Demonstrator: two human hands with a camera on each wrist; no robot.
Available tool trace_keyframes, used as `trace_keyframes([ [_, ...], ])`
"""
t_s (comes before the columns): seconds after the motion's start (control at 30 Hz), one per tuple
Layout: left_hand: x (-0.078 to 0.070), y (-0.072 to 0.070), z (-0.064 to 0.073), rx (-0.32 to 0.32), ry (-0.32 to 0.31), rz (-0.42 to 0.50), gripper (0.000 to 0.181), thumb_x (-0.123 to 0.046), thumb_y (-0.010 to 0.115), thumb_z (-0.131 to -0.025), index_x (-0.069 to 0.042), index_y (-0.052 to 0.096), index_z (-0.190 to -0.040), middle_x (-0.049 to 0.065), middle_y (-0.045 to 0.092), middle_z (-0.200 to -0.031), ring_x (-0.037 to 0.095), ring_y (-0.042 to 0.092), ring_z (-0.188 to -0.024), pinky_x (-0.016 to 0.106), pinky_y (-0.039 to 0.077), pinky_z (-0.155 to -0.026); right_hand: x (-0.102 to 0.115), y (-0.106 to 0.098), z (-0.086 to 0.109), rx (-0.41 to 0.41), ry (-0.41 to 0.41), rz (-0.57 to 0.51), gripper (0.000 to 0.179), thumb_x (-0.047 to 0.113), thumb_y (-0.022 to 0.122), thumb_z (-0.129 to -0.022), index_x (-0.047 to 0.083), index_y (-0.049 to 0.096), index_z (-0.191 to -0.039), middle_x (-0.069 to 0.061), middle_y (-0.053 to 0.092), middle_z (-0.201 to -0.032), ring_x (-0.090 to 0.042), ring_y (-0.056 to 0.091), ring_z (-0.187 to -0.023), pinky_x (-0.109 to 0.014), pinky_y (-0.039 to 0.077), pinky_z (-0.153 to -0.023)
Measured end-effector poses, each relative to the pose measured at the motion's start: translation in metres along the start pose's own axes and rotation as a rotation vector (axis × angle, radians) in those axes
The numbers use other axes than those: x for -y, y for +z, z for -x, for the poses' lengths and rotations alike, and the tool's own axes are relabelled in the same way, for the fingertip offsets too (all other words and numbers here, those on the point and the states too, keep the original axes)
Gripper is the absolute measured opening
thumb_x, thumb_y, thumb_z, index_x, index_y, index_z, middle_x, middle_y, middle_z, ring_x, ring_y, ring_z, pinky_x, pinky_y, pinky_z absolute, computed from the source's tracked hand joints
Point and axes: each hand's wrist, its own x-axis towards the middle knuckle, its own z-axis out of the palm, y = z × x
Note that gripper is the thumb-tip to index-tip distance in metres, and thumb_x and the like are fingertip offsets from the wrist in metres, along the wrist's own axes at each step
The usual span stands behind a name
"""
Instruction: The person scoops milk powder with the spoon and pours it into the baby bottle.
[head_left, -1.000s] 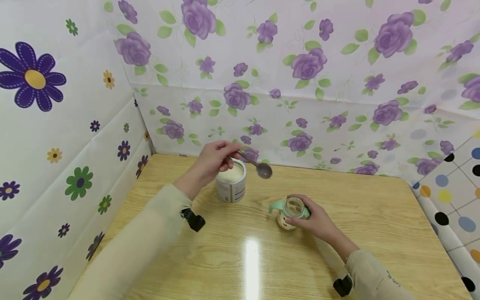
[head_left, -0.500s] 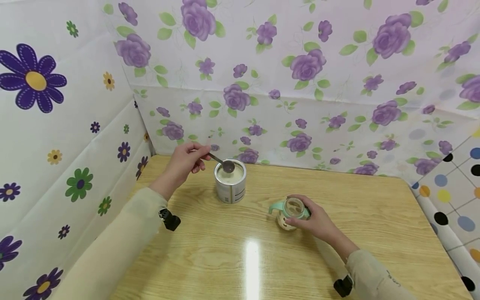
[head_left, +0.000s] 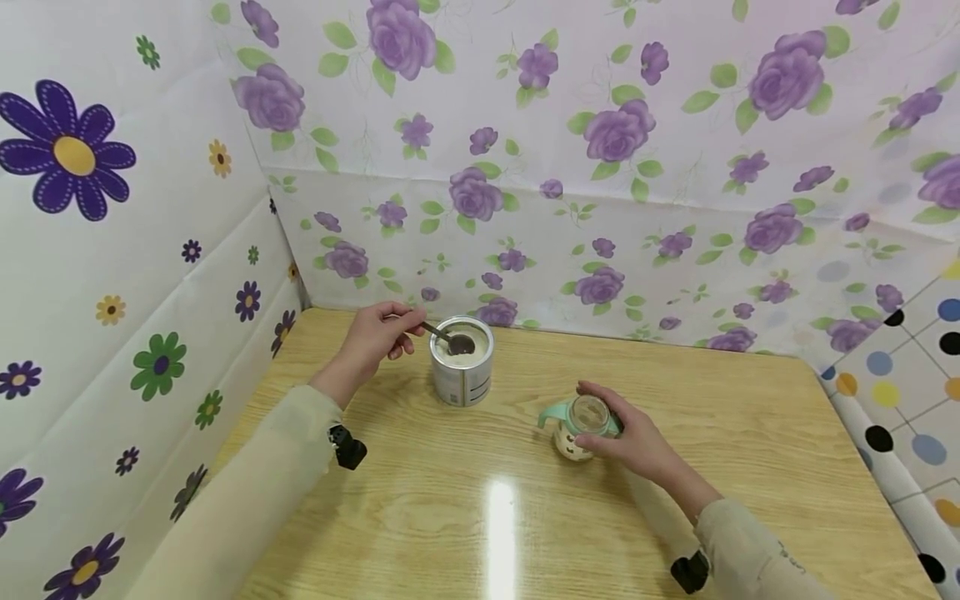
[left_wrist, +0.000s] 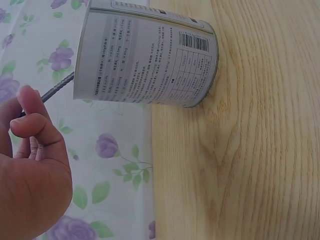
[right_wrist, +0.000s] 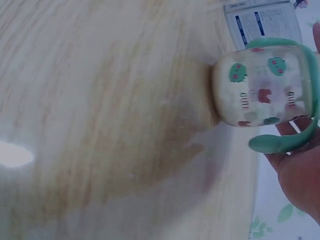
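My left hand [head_left: 371,342] pinches the handle of a dark spoon [head_left: 461,344] between thumb and fingers. The spoon's bowl lies inside a white open tin [head_left: 462,388], at the pale powder [head_left: 472,358]. From the left wrist view, the tin [left_wrist: 145,60] shows its printed label, and its wall hides the bowl. Over to the right, my right hand [head_left: 637,442] curls round a baby bottle [head_left: 572,443] standing uncapped on the table, with mint-green handles. Printed figures cover the clear bottle [right_wrist: 262,87] in the right wrist view.
The wooden table [head_left: 420,500] meets a floral cloth [head_left: 675,208] along its back edge. Another patterned cloth [head_left: 187,317] rises at the left. Black wrist cameras [head_left: 348,448] sit on both sleeves.
My left hand has moved left and slightly down, taking the spoon from right of the tin into its mouth. The right hand and bottle have stayed almost still.
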Motion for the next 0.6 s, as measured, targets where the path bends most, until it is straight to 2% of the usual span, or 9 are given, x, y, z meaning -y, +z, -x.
trace_keyframes([
  [0.13,0.0,0.003,-0.002,-0.003,-0.007,0.03,0.033,-0.031,0.074,-0.105,-0.001,0.067,-0.117,0.005,0.077,-0.093,0.009,0.064,-0.06,0.019,0.044,-0.052,0.012,-0.013,-0.003,-0.016,-0.065,-0.007,0.08,0.018,0.077,-0.102,0.015,0.033,-0.169,-0.013,0.04,-0.169,-0.04,0.036,-0.155,-0.06,0.033,-0.121],
  [0.23,-0.001,0.006,-0.002,-0.003,-0.01,0.059,0.032,-0.03,0.073,-0.105,-0.002,0.066,-0.119,0.003,0.076,-0.093,0.009,0.065,-0.062,0.018,0.045,-0.052,0.031,-0.024,-0.014,-0.026,-0.102,0.004,0.082,0.017,0.077,-0.102,0.017,0.03,-0.169,-0.012,0.037,-0.171,-0.038,0.034,-0.157,-0.056,0.032,-0.124],
  [0.33,0.0,0.005,-0.002,-0.009,-0.016,0.079,0.031,-0.028,0.072,-0.106,-0.002,0.064,-0.12,0.0,0.074,-0.091,0.009,0.066,-0.063,0.018,0.045,-0.052,0.056,-0.028,-0.033,0.001,-0.117,0.035,0.089,0.024,0.08,-0.1,0.022,0.026,-0.171,-0.009,0.033,-0.173,-0.034,0.032,-0.159,-0.054,0.031,-0.126],
  [0.4,0.002,0.005,-0.002,-0.014,-0.02,0.091,0.03,-0.028,0.072,-0.106,-0.003,0.064,-0.12,0.0,0.074,-0.091,0.009,0.066,-0.064,0.018,0.045,-0.052,0.075,-0.024,-0.048,0.038,-0.111,0.049,0.096,0.031,0.082,-0.098,0.026,0.022,-0.172,-0.006,0.029,-0.175,-0.03,0.03,-0.16,-0.053,0.029,-0.128],
  [0.5,0.004,0.006,-0.003,-0.012,-0.02,0.104,0.03,-0.028,0.072,-0.106,-0.004,0.064,-0.121,0.0,0.075,-0.092,0.009,0.066,-0.065,0.017,0.046,-0.053,0.099,-0.01,-0.07,0.075,-0.112,0.061,0.107,0.035,0.086,-0.094,0.024,0.015,-0.173,-0.005,0.024,-0.177,-0.03,0.026,-0.161,-0.053,0.027,-0.129],
  [0.6,0.005,0.007,-0.004,-0.006,-0.011,0.111,0.03,-0.028,0.072,-0.106,-0.004,0.064,-0.121,-0.001,0.075,-0.092,0.009,0.067,-0.066,0.017,0.046,-0.054,0.117,0.009,-0.089,0.079,-0.111,0.065,0.115,0.037,0.09,-0.09,0.021,0.012,-0.173,-0.005,0.021,-0.178,-0.029,0.024,-0.162,-0.051,0.026,-0.129],
])
